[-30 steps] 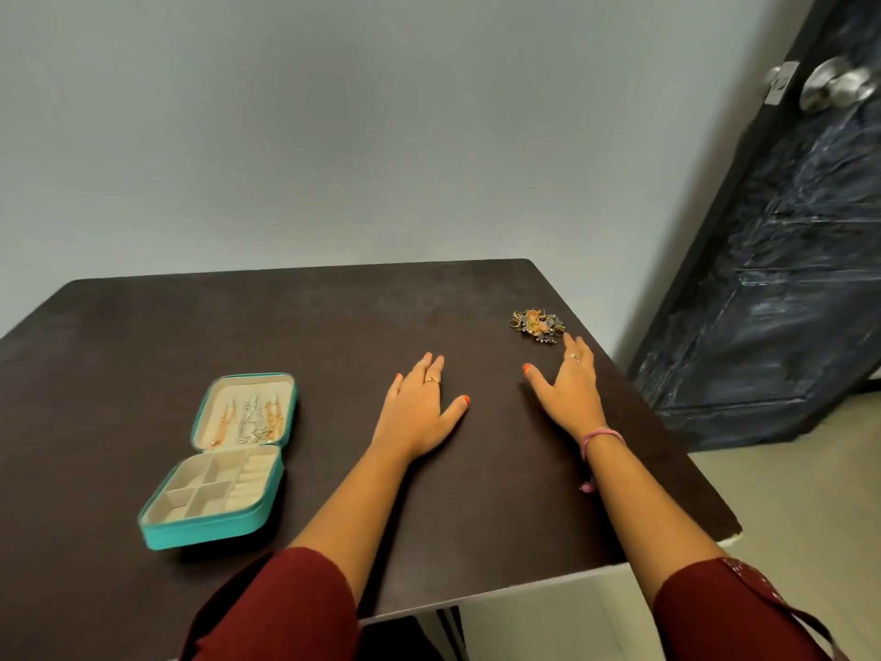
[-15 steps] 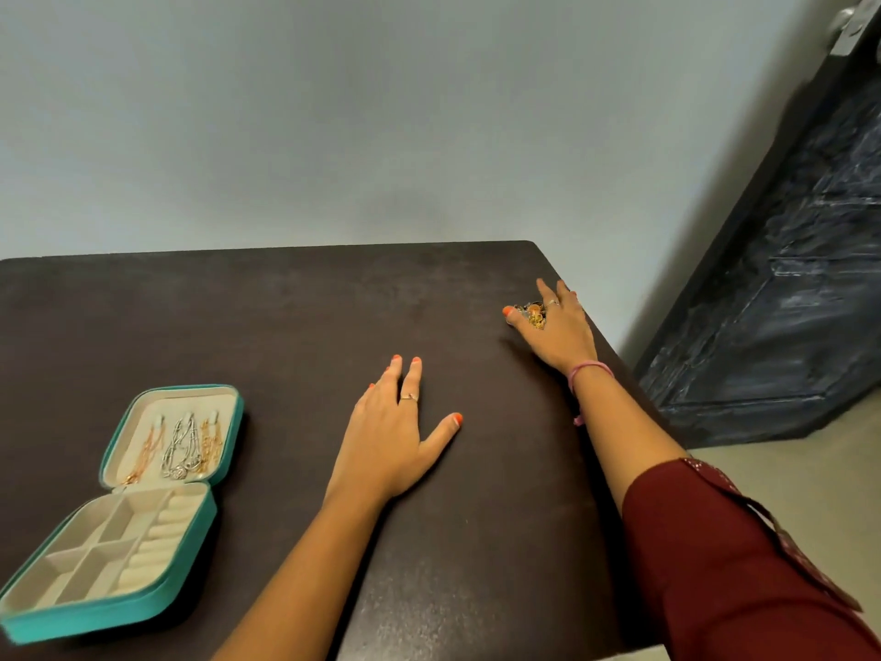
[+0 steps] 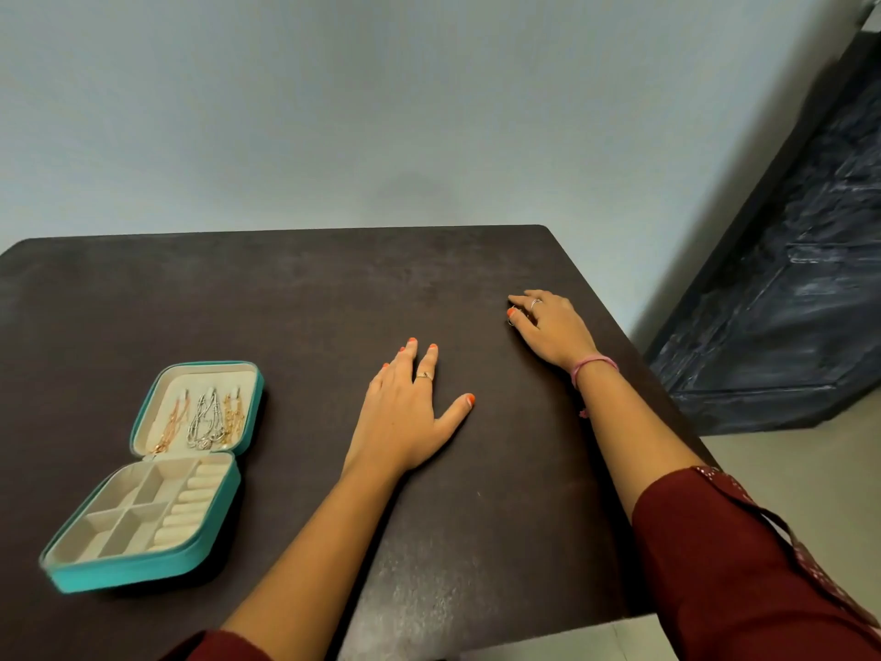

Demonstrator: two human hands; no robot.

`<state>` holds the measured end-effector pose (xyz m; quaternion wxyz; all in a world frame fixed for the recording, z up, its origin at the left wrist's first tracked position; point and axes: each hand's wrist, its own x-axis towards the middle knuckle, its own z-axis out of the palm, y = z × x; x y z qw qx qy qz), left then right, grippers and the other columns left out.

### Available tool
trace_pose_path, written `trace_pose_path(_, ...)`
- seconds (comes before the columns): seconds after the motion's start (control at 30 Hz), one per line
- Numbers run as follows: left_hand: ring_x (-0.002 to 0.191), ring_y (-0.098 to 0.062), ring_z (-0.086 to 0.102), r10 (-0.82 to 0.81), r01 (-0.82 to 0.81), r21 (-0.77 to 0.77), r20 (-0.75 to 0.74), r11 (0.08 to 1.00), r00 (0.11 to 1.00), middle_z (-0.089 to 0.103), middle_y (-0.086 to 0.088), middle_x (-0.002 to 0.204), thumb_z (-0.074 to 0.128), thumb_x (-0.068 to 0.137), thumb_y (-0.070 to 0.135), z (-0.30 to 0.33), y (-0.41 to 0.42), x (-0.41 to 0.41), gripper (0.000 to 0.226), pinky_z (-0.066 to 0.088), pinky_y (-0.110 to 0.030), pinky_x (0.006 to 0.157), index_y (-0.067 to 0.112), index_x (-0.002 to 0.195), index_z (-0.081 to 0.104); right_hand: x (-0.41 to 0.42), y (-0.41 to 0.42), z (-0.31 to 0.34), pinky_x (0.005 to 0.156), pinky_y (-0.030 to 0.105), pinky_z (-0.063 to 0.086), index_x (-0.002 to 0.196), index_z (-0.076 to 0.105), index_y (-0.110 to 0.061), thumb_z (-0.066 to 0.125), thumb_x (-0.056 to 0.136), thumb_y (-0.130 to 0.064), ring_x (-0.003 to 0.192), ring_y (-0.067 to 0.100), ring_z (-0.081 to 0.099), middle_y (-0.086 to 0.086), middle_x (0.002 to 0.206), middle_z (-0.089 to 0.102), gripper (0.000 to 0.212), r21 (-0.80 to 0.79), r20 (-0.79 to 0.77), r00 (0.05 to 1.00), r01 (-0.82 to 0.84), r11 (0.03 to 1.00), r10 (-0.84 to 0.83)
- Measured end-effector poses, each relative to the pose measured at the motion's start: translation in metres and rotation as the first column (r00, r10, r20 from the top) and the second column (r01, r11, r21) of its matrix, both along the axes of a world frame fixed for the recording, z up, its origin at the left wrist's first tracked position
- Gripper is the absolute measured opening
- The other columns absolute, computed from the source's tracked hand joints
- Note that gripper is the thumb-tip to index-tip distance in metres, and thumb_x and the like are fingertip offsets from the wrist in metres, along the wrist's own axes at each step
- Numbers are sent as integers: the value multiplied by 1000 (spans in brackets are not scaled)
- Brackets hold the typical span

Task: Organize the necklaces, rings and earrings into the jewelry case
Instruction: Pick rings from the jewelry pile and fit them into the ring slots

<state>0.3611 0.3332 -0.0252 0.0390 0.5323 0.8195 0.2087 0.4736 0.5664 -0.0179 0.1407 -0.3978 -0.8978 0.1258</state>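
Head view
Desk (image 3: 295,298): dark brown, set against a pale wall.
Jewelry case (image 3: 152,474): teal, lying open at the near left of the desk, well apart from both hands.
Necklaces (image 3: 205,419): rose, silver and gold chains hang in the raised lid.
Tray (image 3: 128,512): cream compartments and ring rolls, nothing showing in them.
Left hand (image 3: 405,412): flat on the desk, fingers straight, thumb spread out.
Right hand (image 3: 548,326): far right near the desk's edge, fingers curled down over a small cluster of jewelry (image 3: 514,319), mostly hidden beneath.
Wristband (image 3: 593,364): pink, on the right wrist.
Door (image 3: 786,288): dark, off to the right.
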Motion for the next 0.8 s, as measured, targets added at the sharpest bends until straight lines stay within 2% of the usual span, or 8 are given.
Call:
trace_pose_path(0.17, 146, -16, 14, -33, 32, 32, 29, 999, 999, 16, -4, 159, 41, 90, 61, 3, -3, 1, 78, 9, -35, 119, 19, 152, 19, 9, -45, 0, 111, 35, 29, 137, 51, -24, 42, 97, -41, 134, 24, 37, 3, 145, 45, 44, 10, -7, 998, -61, 998, 61)
trace_pose_path(0.33, 133, -16, 39, -98, 86, 133, 89, 987, 991, 35, 0, 148, 49, 94, 39, 11, -14, 6, 57, 31, -34, 111, 15, 144, 37, 20, -101, 3, 111, 34, 28, 137, 50, -26, 44, 97, -41, 134, 20, 37, -1, 145, 44, 43, 9, -4, 992, -129, 992, 129)
trace_pose_path(0.43, 128, -17, 44, -139, 132, 148, 43, 980, 989, 45, 0, 139, 49, 94, 32, 11, -25, 15, 48, 24, -34, 114, 14, 138, 45, 24, -132, 5, 112, 33, 26, 139, 48, -28, 45, 96, -40, 135, 17, 35, -3, 147, 43, 44, -10, -5, 986, -167, 986, 167)
trace_pose_path(0.57, 132, -15, 39, -124, 99, 183, 131, 978, 984, 44, -2, 139, 50, 92, 29, 6, -51, 35, 50, 19, -34, 115, 12, 139, 42, 31, -165, 6, 112, 33, 25, 139, 45, -29, 48, 96, -38, 136, 15, 33, -6, 147, 42, 45, -56, -58, 976, -215, 975, 212)
trace_pose_path(0.63, 134, -15, 36, -119, 89, 194, 148, 977, 982, 43, -3, 141, 51, 92, 29, 3, -65, 41, 51, 18, -34, 116, 12, 139, 42, 35, -175, 5, 112, 32, 26, 142, 42, -30, 48, 96, -36, 137, 13, 32, -8, 147, 42, 46, -129, -131, 972, -213, 968, 197)
trace_pose_path(0.7, 137, -15, 32, -117, 89, 187, 146, 978, 982, 41, -3, 143, 51, 92, 30, 1, -77, 46, 53, 15, -34, 117, 12, 140, 40, 40, -183, 6, 111, 28, 28, 142, 41, -28, 48, 97, -31, 135, 11, 35, -8, 145, 43, 45, -222, -286, 951, -189, 957, 121)
trace_pose_path(0.8, 140, -14, 27, -118, 101, 151, 107, 983, 987, 37, -2, 148, 48, 93, 34, -1, -87, 48, 56, 11, -32, 118, 13, 144, 36, 50, -196, 10, 102, 12, 27, 141, 45, -22, 42, 100, -19, 127, 1, 38, -9, 139, 46, 41, -331, -501, 862, -111, 937, -75)
